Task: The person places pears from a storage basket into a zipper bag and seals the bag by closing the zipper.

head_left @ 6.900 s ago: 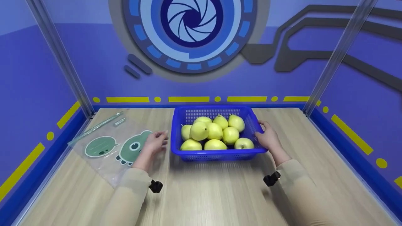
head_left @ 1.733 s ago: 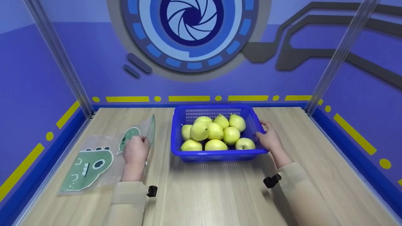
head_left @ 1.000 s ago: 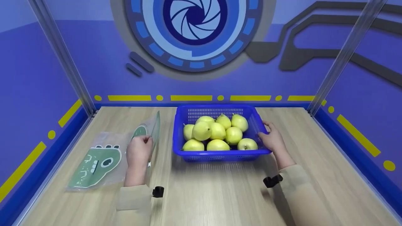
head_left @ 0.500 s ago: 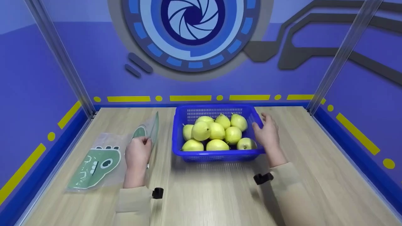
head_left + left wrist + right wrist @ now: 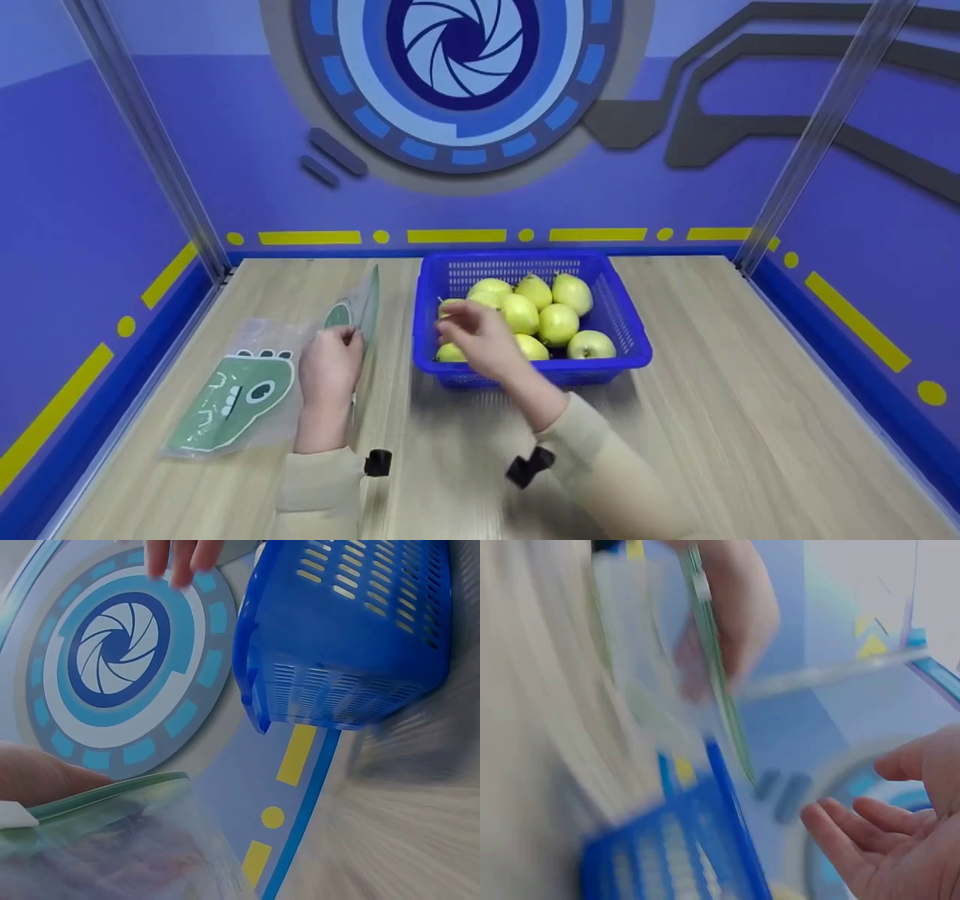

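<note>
My left hand [image 5: 330, 371] pinches the zip edge of a clear zip bag [image 5: 255, 397] printed with a green cartoon dinosaur. That edge stands raised, while the rest of the bag lies on the table to the left. A white slider [image 5: 15, 814] shows on the green zip strip in the left wrist view. My right hand [image 5: 487, 341] hovers over the left side of a blue plastic basket [image 5: 634, 322], holding nothing. Its fingers are loosely bent and spread in the right wrist view. Several yellow-green pears [image 5: 559, 324] lie piled in the basket, some hidden behind that hand.
The wooden table [image 5: 750, 420] runs up to a blue printed back wall [image 5: 420, 202], with blue panels and metal posts [image 5: 810, 142] at both sides. Black wrist cameras [image 5: 379, 463] sit at both cuffs.
My right hand has let go of the basket's right rim and swung left across the pears. Earlier, my left hand took hold of the bag and turned it; that hand now stays almost still.
</note>
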`<action>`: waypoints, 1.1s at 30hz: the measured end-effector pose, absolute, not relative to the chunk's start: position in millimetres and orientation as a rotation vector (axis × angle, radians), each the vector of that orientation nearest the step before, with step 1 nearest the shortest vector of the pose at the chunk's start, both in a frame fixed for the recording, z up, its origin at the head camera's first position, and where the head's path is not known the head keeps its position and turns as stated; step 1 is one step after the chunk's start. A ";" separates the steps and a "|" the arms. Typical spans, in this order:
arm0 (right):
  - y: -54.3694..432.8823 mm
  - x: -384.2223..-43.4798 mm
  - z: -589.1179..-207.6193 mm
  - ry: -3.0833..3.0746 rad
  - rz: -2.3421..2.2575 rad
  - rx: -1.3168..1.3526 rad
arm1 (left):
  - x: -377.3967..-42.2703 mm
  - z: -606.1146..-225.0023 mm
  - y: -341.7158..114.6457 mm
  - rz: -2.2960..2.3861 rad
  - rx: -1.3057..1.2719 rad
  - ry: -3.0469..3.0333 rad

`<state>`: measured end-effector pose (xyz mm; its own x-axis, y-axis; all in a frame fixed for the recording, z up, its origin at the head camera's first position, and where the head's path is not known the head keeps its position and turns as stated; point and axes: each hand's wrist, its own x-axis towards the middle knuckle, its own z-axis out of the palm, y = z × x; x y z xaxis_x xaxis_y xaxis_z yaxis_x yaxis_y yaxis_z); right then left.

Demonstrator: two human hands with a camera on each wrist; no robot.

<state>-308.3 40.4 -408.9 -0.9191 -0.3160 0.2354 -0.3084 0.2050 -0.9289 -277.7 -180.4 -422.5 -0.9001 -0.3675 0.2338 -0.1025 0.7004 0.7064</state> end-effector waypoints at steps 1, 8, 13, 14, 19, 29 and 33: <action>30.2 -307.3 -410.4 2.375 -1.855 -0.605 | -277.2 -422.0 -179.9 -1.019 0.361 -2.551; -28.0 -311.7 -422.8 2.128 -1.848 -0.393 | -272.3 -417.2 -173.6 -0.905 0.334 -2.563; -51.0 -319.9 -425.0 2.125 -1.807 -0.309 | -269.2 -411.1 -169.5 -0.917 0.351 -2.612; -53.9 -321.3 -425.1 2.156 -1.779 -0.308 | -268.9 -409.8 -169.1 -0.924 0.353 -2.617; -61.9 -323.5 -425.4 2.367 -1.637 -0.396 | -266.8 -406.7 -170.2 -0.951 0.345 -2.687; -54.3 -322.4 -420.5 2.681 -1.297 -0.458 | -256.7 -400.9 -176.3 -0.859 0.439 -2.573; -50.5 -325.0 -417.4 2.679 -1.265 -0.452 | -252.6 -396.9 -183.3 -0.848 0.447 -2.478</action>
<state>-325.0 -50.5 -417.4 -0.9444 -0.3289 -0.0022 -0.2072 0.6003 -0.7725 -252.6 -183.3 -396.9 -0.8314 -0.4445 0.3335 -0.1468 0.7545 0.6396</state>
